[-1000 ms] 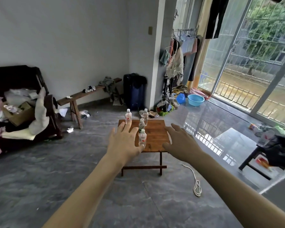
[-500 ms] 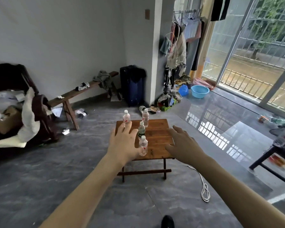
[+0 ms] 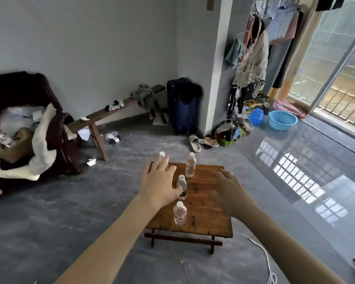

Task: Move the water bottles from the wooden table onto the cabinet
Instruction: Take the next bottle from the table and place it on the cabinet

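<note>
A low wooden table [image 3: 205, 220] stands on the grey floor in front of me with several small water bottles upright on it. The nearest bottle [image 3: 180, 213] has a red label. A green-capped bottle [image 3: 182, 186] stands behind it, and another red-label bottle [image 3: 190, 167] further back. A fourth bottle [image 3: 162, 154] at the far left corner shows only its white cap. My left hand [image 3: 159, 184] hovers with fingers spread over the table's left side, hiding most of that bottle, its thumb by the green-capped bottle. My right hand [image 3: 230, 190] is spread above the right side, holding nothing. No cabinet is in view.
A long wooden bench [image 3: 113, 113] runs along the back wall, a dark suitcase [image 3: 182, 105] beside it. A cluttered dark sofa [image 3: 25, 128] fills the left. A blue basin [image 3: 282, 119], slippers [image 3: 194, 142] and hanging clothes lie at the right by glass doors. A white rope [image 3: 266, 261] lies on the floor.
The view has come closer to the table and tilted down. Both hands have stayed spread and now hover over the tabletop; the bottles have not moved.
</note>
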